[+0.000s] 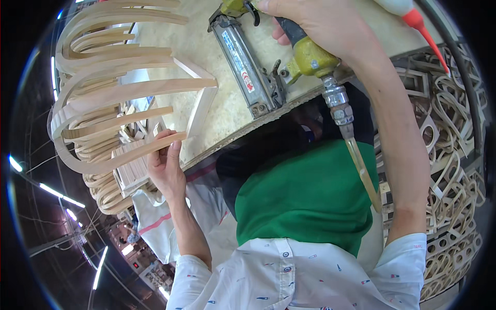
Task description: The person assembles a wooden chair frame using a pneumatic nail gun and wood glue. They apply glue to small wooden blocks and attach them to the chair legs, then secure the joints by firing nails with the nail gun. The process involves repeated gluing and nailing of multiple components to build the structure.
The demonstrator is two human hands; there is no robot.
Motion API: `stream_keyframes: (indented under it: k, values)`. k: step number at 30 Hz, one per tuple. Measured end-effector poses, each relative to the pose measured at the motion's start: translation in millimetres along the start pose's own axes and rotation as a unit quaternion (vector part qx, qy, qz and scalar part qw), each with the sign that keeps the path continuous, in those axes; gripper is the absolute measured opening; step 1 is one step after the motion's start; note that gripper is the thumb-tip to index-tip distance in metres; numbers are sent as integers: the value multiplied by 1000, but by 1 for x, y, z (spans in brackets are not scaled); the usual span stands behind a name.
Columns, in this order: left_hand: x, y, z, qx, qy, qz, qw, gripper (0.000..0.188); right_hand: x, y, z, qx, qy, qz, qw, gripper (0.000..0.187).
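Observation:
My left hand [168,170] pinches the near end of a bent plywood strip [111,166], thumb on one side and fingers on the other. This strip curves round in a U at the left. More U-shaped bent strips [150,89] stand beyond it, and a pale angled wooden piece [201,109] lies against their ends. My right hand [323,23] is wrapped round the dark grip of a yellow-green air nail gun [315,58]. Its long grey magazine [243,64] rests along the worktable [206,132], near the edge. From its metal coupling runs a clear yellowish air hose [364,173].
A bottle with a red nozzle [421,28] is at the upper right. Heaps of looped wooden frames [447,222] fill the right side below the table. Bundled bent strips [106,199] and stacked flat wooden pieces [132,168] are at the left, by white cloth [155,232].

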State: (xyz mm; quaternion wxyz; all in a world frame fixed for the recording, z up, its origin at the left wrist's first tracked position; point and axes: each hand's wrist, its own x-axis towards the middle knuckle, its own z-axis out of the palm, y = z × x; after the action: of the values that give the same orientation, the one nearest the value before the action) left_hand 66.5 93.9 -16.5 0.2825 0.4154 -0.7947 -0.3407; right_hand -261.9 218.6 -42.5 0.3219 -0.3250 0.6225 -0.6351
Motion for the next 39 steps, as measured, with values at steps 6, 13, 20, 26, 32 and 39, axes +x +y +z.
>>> stream_keyframes:
  k: [6, 13, 20, 26, 32, 39]
  values:
    - [-4, 2, 4, 6, 18, -14, 1000, 26, -2, -16, 1, -41, -2, 47, 998, 34]
    - [-4, -5, 1, 31, 35, 7, 999, 23, 8, 6, 3, -46, -32, 32, 998, 29]
    - [-1, 25, 35, 73, 26, 47, 996, 27, 42, -20, 6, -413, -42, -1, 910, 38]
    - [-40, 28, 30, -51, 40, 171, 983, 23, 52, -28, 18, -602, 14, -81, 794, 35]
    - [-48, -44, -31, -52, 144, 76, 985, 21, 1, -22, 77, -397, 51, -313, 861, 35]
    - [-6, -99, -77, 284, 175, 99, 937, 35, -68, -21, 145, -234, -34, -114, 965, 36]
